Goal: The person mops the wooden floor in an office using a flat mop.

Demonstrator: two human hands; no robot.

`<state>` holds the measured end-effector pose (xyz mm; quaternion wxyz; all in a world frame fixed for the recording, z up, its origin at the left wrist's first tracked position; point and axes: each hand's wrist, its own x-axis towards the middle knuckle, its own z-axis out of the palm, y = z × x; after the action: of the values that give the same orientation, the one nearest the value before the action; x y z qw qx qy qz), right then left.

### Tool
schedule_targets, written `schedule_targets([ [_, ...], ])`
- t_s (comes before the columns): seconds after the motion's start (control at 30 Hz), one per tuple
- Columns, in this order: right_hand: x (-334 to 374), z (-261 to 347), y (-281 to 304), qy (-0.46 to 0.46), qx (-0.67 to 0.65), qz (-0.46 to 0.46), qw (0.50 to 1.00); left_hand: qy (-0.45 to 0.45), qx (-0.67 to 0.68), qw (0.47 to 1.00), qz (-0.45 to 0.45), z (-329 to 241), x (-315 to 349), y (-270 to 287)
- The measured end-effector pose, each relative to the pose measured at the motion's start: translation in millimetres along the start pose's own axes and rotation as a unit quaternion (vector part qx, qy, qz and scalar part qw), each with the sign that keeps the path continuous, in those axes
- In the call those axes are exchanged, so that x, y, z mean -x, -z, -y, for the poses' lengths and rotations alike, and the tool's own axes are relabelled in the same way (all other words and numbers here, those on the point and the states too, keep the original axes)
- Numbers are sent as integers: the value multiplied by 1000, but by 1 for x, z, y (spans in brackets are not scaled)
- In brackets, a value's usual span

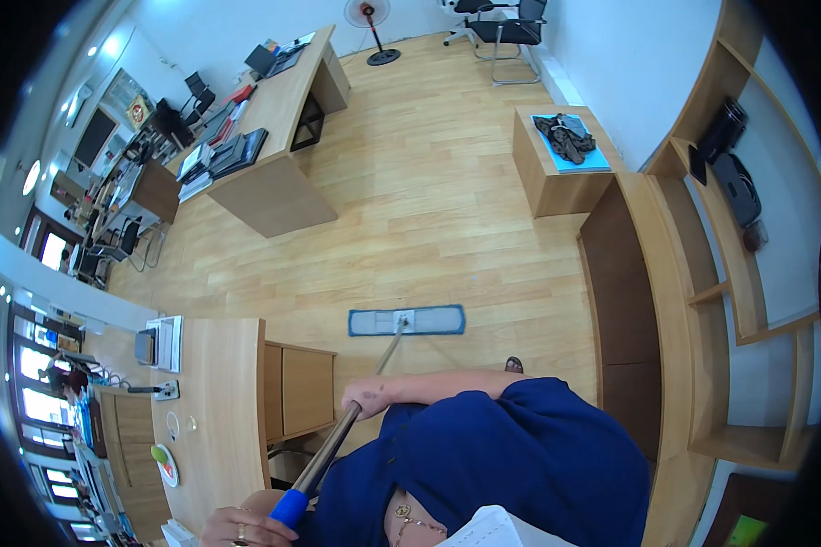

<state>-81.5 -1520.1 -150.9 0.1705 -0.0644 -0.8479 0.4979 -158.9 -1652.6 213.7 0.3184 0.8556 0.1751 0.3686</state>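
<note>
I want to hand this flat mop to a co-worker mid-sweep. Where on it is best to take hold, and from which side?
Grip the bare metal handle between the right hand and the mop head, probably coming from the open floor side. That stretch is free and slanted upward; the blue grip at the top is already under the left hand, and the desk crowds the other side.

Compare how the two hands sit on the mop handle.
The right hand grips the bare metal part of the mop handle, partway down the shaft; the left hand holds the blue grip at the handle's top end. The right hand shows whole, its forearm crossing the blue shirt; the left hand is cut by the picture's lower edge and wears a ring. Both are closed around the same handle, which leads to the flat mop head on the wooden floor.
</note>
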Motion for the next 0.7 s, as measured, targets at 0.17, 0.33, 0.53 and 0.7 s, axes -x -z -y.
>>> schedule_targets([
  [0.17, 77, -5, 54, -81, 22, 7, 996, 7, 10, 999, -30, 26, -17, -12],
  [0.33, 166, -34, 103, -142, 93, -123, 978, -115, 173, 977, 43, 94, -65, -41],
  [0.53, 240, -37, 124, -195, 152, -264, 932, -152, 164, 970, 91, 111, -118, -93],
  [0.7, 265, -41, 118, -220, 145, -337, 904, -136, 185, 967, 112, 117, -125, -107],
])
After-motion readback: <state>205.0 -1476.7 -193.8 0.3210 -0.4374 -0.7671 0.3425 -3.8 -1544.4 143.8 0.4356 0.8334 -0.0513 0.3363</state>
